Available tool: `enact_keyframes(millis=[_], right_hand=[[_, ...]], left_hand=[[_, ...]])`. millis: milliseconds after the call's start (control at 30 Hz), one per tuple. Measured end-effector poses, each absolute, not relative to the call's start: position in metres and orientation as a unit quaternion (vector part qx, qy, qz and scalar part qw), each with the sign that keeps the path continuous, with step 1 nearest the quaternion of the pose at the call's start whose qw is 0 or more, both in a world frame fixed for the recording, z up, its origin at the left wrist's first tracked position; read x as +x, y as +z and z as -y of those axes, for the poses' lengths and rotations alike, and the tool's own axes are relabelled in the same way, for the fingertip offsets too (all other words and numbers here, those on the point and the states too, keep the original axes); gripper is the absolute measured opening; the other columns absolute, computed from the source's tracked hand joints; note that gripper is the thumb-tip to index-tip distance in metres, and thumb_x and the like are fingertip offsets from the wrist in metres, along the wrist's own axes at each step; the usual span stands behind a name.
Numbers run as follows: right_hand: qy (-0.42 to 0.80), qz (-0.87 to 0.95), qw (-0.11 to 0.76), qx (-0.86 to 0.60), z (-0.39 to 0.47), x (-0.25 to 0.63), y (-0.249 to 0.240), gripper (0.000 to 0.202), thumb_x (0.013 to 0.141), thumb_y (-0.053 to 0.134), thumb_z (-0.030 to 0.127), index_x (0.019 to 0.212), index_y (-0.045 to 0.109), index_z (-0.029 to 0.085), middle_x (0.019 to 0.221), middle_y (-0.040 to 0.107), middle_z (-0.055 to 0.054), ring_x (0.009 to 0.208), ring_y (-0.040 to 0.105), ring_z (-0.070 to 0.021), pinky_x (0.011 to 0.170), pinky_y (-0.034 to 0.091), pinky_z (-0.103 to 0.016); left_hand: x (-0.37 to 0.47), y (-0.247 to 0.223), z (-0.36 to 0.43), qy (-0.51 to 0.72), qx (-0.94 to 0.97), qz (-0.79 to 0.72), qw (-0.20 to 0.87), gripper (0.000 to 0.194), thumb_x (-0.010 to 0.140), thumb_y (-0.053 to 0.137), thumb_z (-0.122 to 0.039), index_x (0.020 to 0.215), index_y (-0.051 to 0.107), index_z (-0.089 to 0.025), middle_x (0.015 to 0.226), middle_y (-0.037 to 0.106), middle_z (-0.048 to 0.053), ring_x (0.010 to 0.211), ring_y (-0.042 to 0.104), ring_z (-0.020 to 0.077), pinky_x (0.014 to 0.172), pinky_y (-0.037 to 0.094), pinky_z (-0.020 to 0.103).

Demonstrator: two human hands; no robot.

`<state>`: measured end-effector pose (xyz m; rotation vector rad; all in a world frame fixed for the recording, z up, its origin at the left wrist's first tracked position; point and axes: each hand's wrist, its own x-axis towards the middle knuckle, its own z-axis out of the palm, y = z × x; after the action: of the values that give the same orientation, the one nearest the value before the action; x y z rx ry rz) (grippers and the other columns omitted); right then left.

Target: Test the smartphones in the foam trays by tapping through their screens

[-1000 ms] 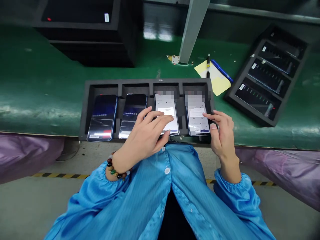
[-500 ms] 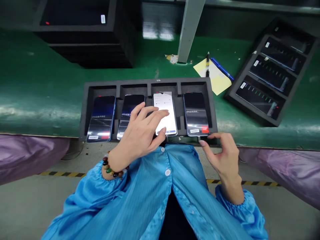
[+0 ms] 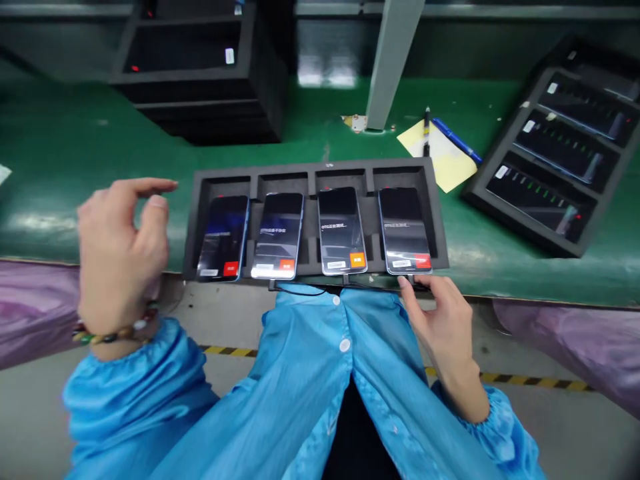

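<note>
A black foam tray (image 3: 313,175) lies along the bench's front edge with several phones in its compartments. Each screen is dark with a little text and a coloured box near the bottom. My left hand (image 3: 123,247) hovers left of the tray, index finger extended and thumb apart, holding nothing. At the lower end of the rightmost phone (image 3: 404,230), the thumb and fingers of my right hand (image 3: 443,313) pinch a small cable plug (image 3: 411,280). Dark plugs also sit below the two middle phones, the left one under the second phone (image 3: 278,235) and the other under the third phone (image 3: 343,230).
A second tray of phones (image 3: 530,230) lies angled at the right. Stacked black trays (image 3: 200,93) stand at the back left. Yellow paper (image 3: 445,163), a blue pen (image 3: 457,141) and a black pen lie near a metal post (image 3: 393,67). Purple-clothed people are at both sides.
My left hand has moved from over the third phone to left of the tray. The third phone's white screen has turned dark with an orange box. My right hand stays at the rightmost phone's end.
</note>
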<state>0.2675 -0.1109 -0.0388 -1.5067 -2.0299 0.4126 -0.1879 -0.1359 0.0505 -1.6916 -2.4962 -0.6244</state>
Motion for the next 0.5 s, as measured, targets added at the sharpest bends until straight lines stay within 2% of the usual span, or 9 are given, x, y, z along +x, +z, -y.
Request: enact_keyframes(millis=[67,133,200,300,500], right_hand=[[0.158,0.756,0.295,-0.563,0.111,0.269,-0.041,0.024,0.104,0.074,0.046,0.102,0.072,0.022,0.095,0.077,-0.005,0.087,0.073,-0.0231,0.083,0.057,-0.038],[0.165,0.752,0.301,-0.563,0.110,0.271,-0.043,0.024,0.104,0.075,0.046,0.104,0.073,0.022,0.096,0.078,-0.005,0.088,0.074,-0.0235,0.086,0.057,-0.038],[0.175,0.748,0.301,-0.565,0.108,0.274,-0.045,0.025,0.103,0.076,0.047,0.105,0.074,0.022,0.097,0.078,-0.005,0.090,0.075,-0.0240,0.087,0.058,-0.038],[0.179,0.745,0.300,-0.569,0.105,0.277,-0.047,0.029,0.101,0.077,0.050,0.105,0.075,0.022,0.098,0.078,-0.006,0.090,0.075,-0.0252,0.087,0.057,-0.039],[0.172,0.716,0.296,-0.608,0.094,0.284,-0.048,0.038,0.101,0.074,0.058,0.105,0.078,0.020,0.091,0.076,-0.007,0.079,0.071,-0.0231,0.081,0.056,-0.038]], left_hand=[[-0.223,0.033,0.148,-0.211,-0.503,0.838,-0.027,0.052,0.110,0.042,-0.063,0.137,0.071,-0.029,0.135,0.075,0.004,0.124,0.066,0.0371,0.107,0.051,0.062],[-0.247,0.012,0.158,-0.269,-0.450,0.840,-0.139,0.055,0.106,0.047,-0.070,0.132,0.067,-0.026,0.127,0.076,0.002,0.110,0.068,0.0282,0.095,0.053,0.054],[-0.257,-0.008,0.163,-0.281,-0.427,0.838,-0.192,0.061,0.105,0.042,-0.077,0.131,0.062,-0.026,0.112,0.077,-0.001,0.093,0.068,0.0192,0.084,0.054,0.047],[-0.254,-0.028,0.166,-0.272,-0.422,0.838,-0.214,0.066,0.104,0.039,-0.082,0.130,0.061,-0.024,0.106,0.073,-0.001,0.087,0.064,0.0127,0.079,0.052,0.040],[-0.236,-0.036,0.162,-0.272,-0.424,0.837,-0.216,0.062,0.108,0.035,-0.079,0.124,0.054,-0.022,0.095,0.061,-0.002,0.085,0.059,0.0082,0.077,0.047,0.034]])
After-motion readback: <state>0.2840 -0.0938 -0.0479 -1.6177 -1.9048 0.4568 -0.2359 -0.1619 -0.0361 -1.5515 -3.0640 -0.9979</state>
